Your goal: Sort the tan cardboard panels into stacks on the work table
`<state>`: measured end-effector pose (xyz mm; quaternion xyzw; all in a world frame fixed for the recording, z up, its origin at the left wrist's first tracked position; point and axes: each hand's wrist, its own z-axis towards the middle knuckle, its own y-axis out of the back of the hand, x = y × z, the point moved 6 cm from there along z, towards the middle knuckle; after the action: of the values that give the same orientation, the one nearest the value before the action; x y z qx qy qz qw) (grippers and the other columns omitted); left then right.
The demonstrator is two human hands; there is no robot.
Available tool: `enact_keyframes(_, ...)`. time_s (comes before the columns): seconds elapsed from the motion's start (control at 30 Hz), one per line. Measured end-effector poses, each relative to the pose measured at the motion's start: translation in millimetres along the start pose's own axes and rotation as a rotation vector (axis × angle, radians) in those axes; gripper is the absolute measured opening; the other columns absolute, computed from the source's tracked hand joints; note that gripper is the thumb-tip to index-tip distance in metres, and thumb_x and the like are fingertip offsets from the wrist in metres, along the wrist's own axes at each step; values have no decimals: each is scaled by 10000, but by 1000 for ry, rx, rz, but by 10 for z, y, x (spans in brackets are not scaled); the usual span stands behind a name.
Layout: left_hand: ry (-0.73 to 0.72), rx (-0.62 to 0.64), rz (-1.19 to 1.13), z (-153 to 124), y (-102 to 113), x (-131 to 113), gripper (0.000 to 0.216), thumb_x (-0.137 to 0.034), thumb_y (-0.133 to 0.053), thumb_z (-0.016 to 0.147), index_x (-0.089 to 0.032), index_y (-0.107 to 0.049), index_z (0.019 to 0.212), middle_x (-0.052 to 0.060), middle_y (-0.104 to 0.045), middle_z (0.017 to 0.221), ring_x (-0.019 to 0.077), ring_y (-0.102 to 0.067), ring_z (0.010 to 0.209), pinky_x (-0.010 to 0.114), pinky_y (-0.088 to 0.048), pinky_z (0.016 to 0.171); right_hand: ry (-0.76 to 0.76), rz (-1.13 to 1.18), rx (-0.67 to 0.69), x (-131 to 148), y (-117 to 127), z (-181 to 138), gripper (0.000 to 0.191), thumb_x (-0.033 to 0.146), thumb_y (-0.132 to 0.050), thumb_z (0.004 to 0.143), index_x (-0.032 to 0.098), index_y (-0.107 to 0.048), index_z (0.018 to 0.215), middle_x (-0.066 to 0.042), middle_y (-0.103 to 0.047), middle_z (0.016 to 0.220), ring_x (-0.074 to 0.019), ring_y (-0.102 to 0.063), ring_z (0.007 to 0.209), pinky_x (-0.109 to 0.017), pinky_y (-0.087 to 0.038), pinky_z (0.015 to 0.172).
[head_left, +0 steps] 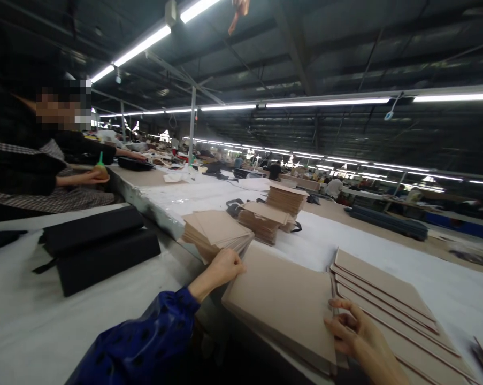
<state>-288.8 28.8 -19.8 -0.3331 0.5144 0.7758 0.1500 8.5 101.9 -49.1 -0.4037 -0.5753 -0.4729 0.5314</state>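
A stack of beige sheets (281, 299) lies in front of me at the table's near edge. My left hand (223, 270), in a blue dotted sleeve, pinches the top sheet at its far left corner. At the stack's right edge, the bent fingers and thumb of my right hand (351, 331) close on the sheet's side. Whether one sheet or more is between the fingers cannot be seen. Beside my right hand, beige panels with dark red edges (389, 299) lie overlapped in a fanned row. Just beyond my left hand stands another pile of beige sheets (217, 230).
Taller beige stacks (285, 200) with black straps stand farther back on the white-covered table (325, 235). Folded black pieces (100, 246) lie on the left table. A co-worker (28, 155) at left holds a small bottle with a green tip (100, 170). Dark rolled material (385, 222) lies far right.
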Motion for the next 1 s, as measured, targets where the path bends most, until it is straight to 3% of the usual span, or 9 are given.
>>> enact_keyframes(0.27,28,-36,211,-57,54,-109,202,-274,-561,694,-174,-686,572,100,-706,696,240,-637,757,300,-384,634,22,-217,82,121,-46,20,298,382,-638,573,200,-610,807,58,-491,528,-115,-484,479,-240,-372,442)
enact_keyframes(0.53,63,-124,225,-124,11,-141,197,-273,-519,760,-180,-674,680,73,-715,806,208,-637,810,284,-412,692,2,-177,129,117,-2,129,292,379,-629,582,197,-620,811,59,-483,557,-104,-479,487,-227,-356,451)
enact_keyframes(0.77,77,-107,295,17,-56,-195,200,-311,-528,755,-190,-670,681,119,-709,839,277,-635,861,332,-412,674,58,-243,110,155,65,188,295,358,-597,610,167,-619,834,64,-479,542,-92,-429,483,-237,-322,490)
enact_keyframes(1.0,-16,-30,305,42,-11,-200,173,-259,-537,746,-189,-649,635,100,-712,769,249,-646,795,314,-405,657,177,-436,192,136,47,221,296,342,-609,638,156,-657,863,40,-542,566,-129,-479,542,-268,-341,550)
